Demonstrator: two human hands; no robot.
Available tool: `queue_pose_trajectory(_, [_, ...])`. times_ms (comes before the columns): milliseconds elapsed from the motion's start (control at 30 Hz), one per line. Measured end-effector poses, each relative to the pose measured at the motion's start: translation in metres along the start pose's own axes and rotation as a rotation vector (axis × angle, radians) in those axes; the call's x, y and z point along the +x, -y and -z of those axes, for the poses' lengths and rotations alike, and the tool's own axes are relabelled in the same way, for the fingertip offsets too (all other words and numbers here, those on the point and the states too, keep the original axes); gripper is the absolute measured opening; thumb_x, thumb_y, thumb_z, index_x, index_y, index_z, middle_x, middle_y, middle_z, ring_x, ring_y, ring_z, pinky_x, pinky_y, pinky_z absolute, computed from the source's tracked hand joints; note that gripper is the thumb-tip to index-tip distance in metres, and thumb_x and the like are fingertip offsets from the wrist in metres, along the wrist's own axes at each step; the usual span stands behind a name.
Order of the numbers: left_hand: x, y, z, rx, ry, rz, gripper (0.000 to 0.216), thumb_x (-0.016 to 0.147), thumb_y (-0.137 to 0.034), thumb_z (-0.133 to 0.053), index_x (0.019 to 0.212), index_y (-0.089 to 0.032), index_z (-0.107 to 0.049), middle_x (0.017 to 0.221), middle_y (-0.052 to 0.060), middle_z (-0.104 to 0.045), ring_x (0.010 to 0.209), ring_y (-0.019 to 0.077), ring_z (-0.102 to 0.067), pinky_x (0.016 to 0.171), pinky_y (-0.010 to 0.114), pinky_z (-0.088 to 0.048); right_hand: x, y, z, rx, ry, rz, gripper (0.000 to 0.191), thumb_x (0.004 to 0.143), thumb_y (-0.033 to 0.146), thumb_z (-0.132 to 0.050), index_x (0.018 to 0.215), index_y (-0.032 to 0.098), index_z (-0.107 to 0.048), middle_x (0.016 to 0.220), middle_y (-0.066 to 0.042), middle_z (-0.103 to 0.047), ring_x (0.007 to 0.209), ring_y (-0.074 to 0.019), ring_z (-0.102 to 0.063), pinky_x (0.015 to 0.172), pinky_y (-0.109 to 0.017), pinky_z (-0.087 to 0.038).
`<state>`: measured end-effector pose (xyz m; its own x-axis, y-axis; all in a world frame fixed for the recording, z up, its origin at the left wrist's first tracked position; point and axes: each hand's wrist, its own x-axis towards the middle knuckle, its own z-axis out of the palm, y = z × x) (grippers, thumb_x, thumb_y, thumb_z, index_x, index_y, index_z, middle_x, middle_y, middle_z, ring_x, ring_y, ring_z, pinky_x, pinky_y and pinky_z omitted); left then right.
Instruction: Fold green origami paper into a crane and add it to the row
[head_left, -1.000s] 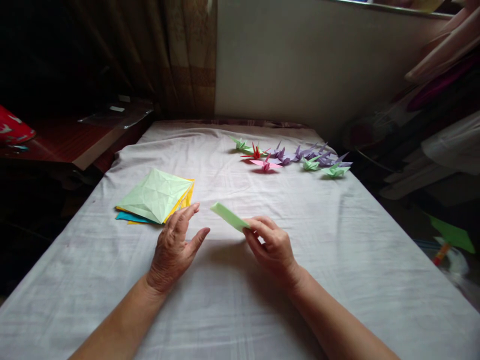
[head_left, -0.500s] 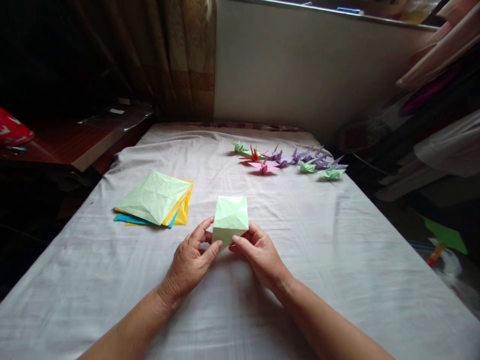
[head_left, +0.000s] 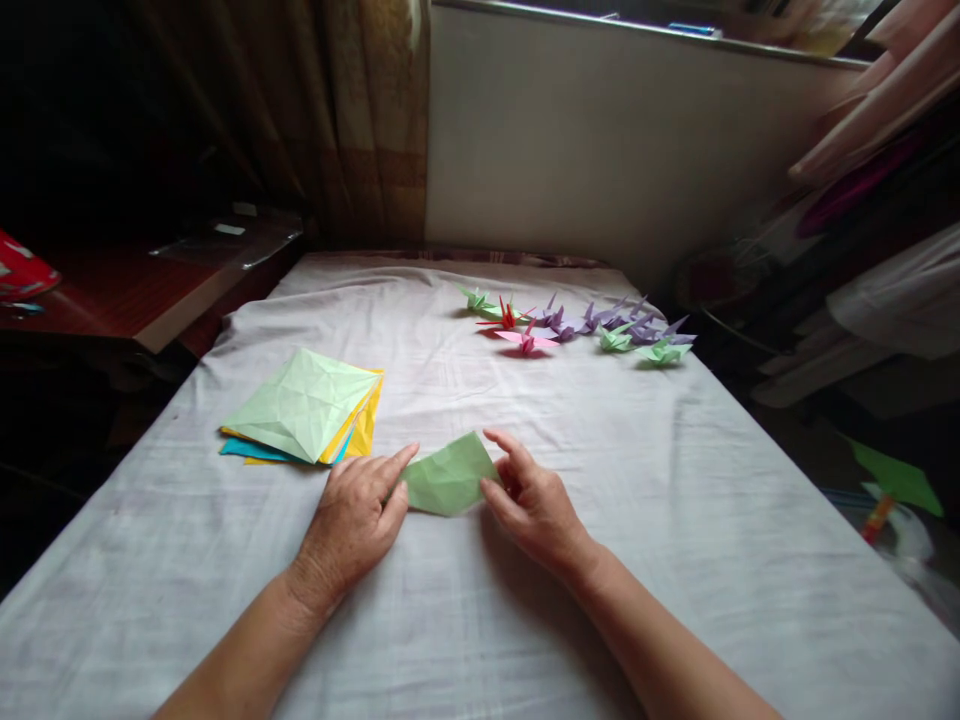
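Note:
A light green sheet of origami paper, creased and partly folded, is between my two hands at the middle of the cloth. My left hand pinches its left corner between thumb and fingers. At the opposite side my right hand holds the right corner, with thumb below and index finger reaching forward. To the left of my hands lies a stack of creased paper squares, pale green on top with yellow and blue sheets beneath.
Folded paper cranes in pink, red, purple and green stand at the far right of the white cloth. A brown wooden surface adjoins on the left. Hanging clothes are on the right.
The green paper has gone from a compact square shape to a wider, angled shape lower on the cloth. My hands have moved apart, the left hand to the left.

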<state>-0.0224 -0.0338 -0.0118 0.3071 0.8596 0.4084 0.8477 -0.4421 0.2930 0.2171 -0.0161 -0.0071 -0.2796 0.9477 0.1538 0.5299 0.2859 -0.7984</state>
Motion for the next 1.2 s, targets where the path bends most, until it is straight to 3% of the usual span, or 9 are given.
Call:
queue_pose_trajectory(100, [0.002, -0.002, -0.003, 0.102, -0.042, -0.017, 0.039, 0.094, -0.018, -0.046, 0.131, -0.017, -0.057, 0.104, 0.009, -0.072, 0.091, 0.0252, -0.064, 0.083, 0.041, -0.048, -0.003, 0.003, -0.005, -0.235, -0.054, 0.097, 0.059, 0.083, 0.019, -0.046, 0.142, 0.015, -0.043, 0.064, 0.004, -0.059, 0.05, -0.0126, -0.049, 0.054, -0.025, -0.036])
queue_pose_trajectory(200, [0.004, -0.011, -0.002, 0.167, -0.105, -0.046, 0.036, 0.094, -0.016, -0.047, 0.128, -0.018, -0.059, 0.118, 0.012, -0.065, 0.107, 0.029, -0.058, 0.091, 0.045, -0.045, -0.004, 0.007, -0.007, -0.341, -0.084, 0.127, 0.054, 0.082, 0.017, -0.045, 0.136, 0.013, -0.051, 0.062, 0.002, -0.061, 0.048, -0.0142, -0.05, 0.054, -0.026, -0.036])
queue_pose_trajectory(367, [-0.001, -0.037, -0.003, 0.113, -0.113, -0.113, 0.033, 0.096, -0.02, -0.046, 0.126, -0.018, -0.059, 0.122, 0.011, -0.063, 0.113, 0.0278, -0.055, 0.098, 0.044, -0.04, -0.004, 0.011, -0.008, -0.333, -0.069, 0.033, 0.023, 0.082, 0.018, -0.048, 0.095, 0.02, -0.067, 0.067, -0.001, -0.067, 0.057, -0.0149, -0.06, 0.058, -0.025, -0.037])
queue_pose_trajectory(533, [-0.003, -0.041, -0.003, 0.188, -0.17, -0.11, 0.042, 0.098, -0.024, -0.046, 0.139, -0.015, -0.05, 0.13, 0.015, -0.059, 0.118, 0.0301, -0.054, 0.098, 0.045, -0.042, -0.004, 0.012, -0.007, -0.307, -0.058, -0.025, 0.018, 0.082, 0.019, -0.049, 0.089, 0.022, -0.066, 0.07, 0.0, -0.07, 0.06, -0.0145, -0.062, 0.06, -0.023, -0.038])
queue_pose_trajectory(667, [0.001, -0.04, 0.001, 0.113, -0.232, -0.182, 0.027, 0.095, -0.015, -0.051, 0.118, -0.022, -0.064, 0.112, 0.008, -0.067, 0.105, 0.0232, -0.06, 0.094, 0.039, -0.046, -0.002, 0.01, -0.004, -0.324, -0.055, -0.085, 0.018, 0.083, 0.022, -0.05, 0.088, 0.022, -0.067, 0.07, -0.001, -0.07, 0.061, -0.0153, -0.063, 0.06, -0.024, -0.038])
queue_pose_trajectory(767, [0.0, -0.043, -0.001, 0.006, -0.165, -0.286, 0.023, 0.096, -0.016, -0.051, 0.109, -0.023, -0.068, 0.109, 0.005, -0.071, 0.106, 0.0211, -0.062, 0.096, 0.038, -0.047, 0.0, 0.01, 0.001, -0.329, -0.045, -0.147, 0.019, 0.085, 0.024, -0.05, 0.088, 0.021, -0.068, 0.07, -0.001, -0.07, 0.062, -0.0162, -0.063, 0.061, -0.025, -0.038])
queue_pose_trajectory(900, [-0.006, -0.043, -0.006, -0.039, 0.028, -0.249, 0.028, 0.097, -0.026, -0.051, 0.122, -0.021, -0.064, 0.123, 0.006, -0.069, 0.119, 0.0236, -0.059, 0.103, 0.043, -0.047, 0.001, 0.015, 0.014, -0.21, 0.083, -0.209, 0.016, 0.083, 0.026, -0.056, 0.09, 0.02, -0.07, 0.072, -0.001, -0.07, 0.064, -0.016, -0.063, 0.062, -0.025, -0.042])
queue_pose_trajectory(1067, [-0.008, -0.037, -0.009, -0.075, 0.094, -0.226, 0.03, 0.097, -0.029, -0.053, 0.124, -0.024, -0.063, 0.128, 0.005, -0.067, 0.122, 0.0225, -0.059, 0.108, 0.043, -0.044, -0.001, 0.009, 0.029, -0.145, 0.27, -0.052, 0.046, 0.069, 0.002, -0.056, 0.11, 0.02, -0.069, 0.091, -0.002, -0.072, 0.074, -0.0139, -0.065, 0.068, -0.023, -0.049])
queue_pose_trajectory(1200, [-0.005, -0.032, -0.009, -0.109, 0.077, -0.254, 0.024, 0.097, -0.027, -0.052, 0.115, -0.026, -0.067, 0.121, 0.003, -0.07, 0.119, 0.0206, -0.061, 0.108, 0.043, -0.044, 0.002, -0.009, 0.03, -0.371, 0.151, 0.204, 0.035, 0.075, 0.001, -0.058, 0.097, 0.023, -0.074, 0.111, -0.009, -0.067, 0.092, -0.0197, -0.066, 0.078, -0.03, -0.051])
